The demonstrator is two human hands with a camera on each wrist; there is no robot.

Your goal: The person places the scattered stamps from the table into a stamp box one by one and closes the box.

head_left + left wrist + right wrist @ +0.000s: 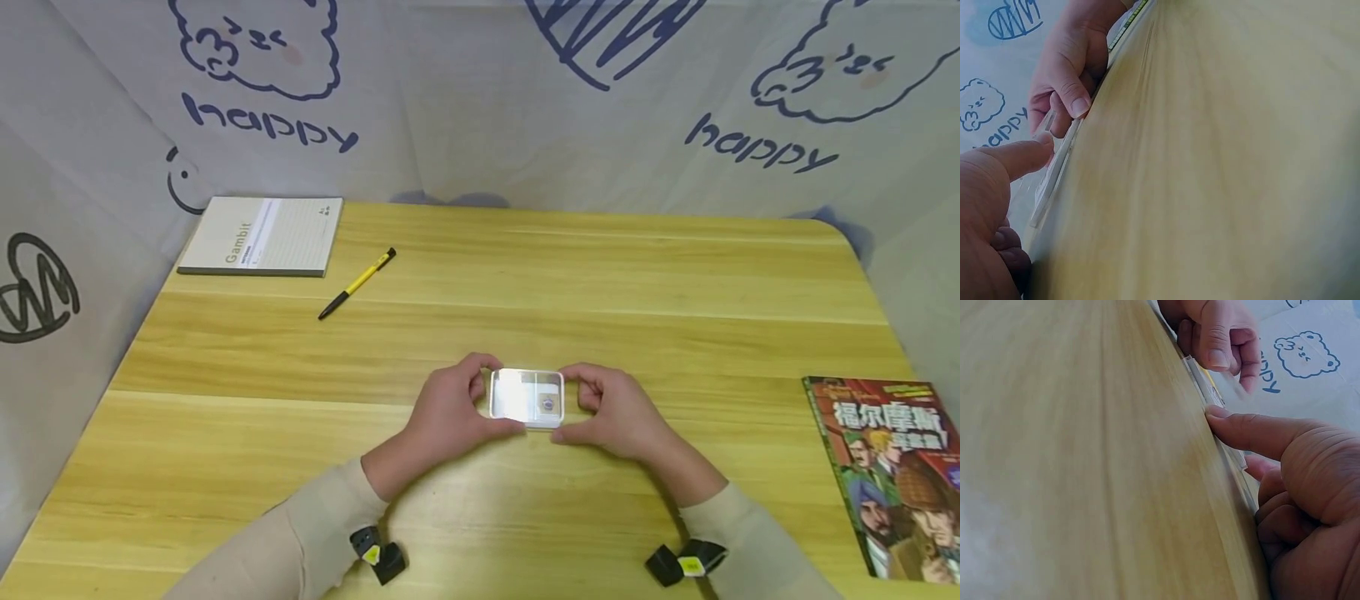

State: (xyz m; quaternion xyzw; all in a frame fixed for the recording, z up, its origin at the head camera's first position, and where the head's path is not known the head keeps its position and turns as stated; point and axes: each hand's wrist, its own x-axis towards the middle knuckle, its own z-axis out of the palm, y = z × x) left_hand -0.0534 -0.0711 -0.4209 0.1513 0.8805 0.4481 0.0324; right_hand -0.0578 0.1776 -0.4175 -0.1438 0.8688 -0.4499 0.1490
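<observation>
A small flat clear plastic box (512, 400) lies between both hands near the middle of the table, glare covering its left half. Through its right part shows a small beige square with a dark mark. My left hand (455, 406) grips the left end, forefinger at the far corner and thumb along the near edge. At the right end my right hand (617, 410) holds it likewise, thumb at the near corner. From the side, in the left wrist view, the box (1057, 172) appears as a thin pale edge low over the tabletop; whether its lid is lifted I cannot tell.
A notebook (292, 237) lies at the back left, with a yellow and black pen (357, 283) beside it. On the right edge of the wooden table (600, 283) is a colourful comic-style book (892, 475). White cloth with drawings (450, 100) hangs behind and at the sides.
</observation>
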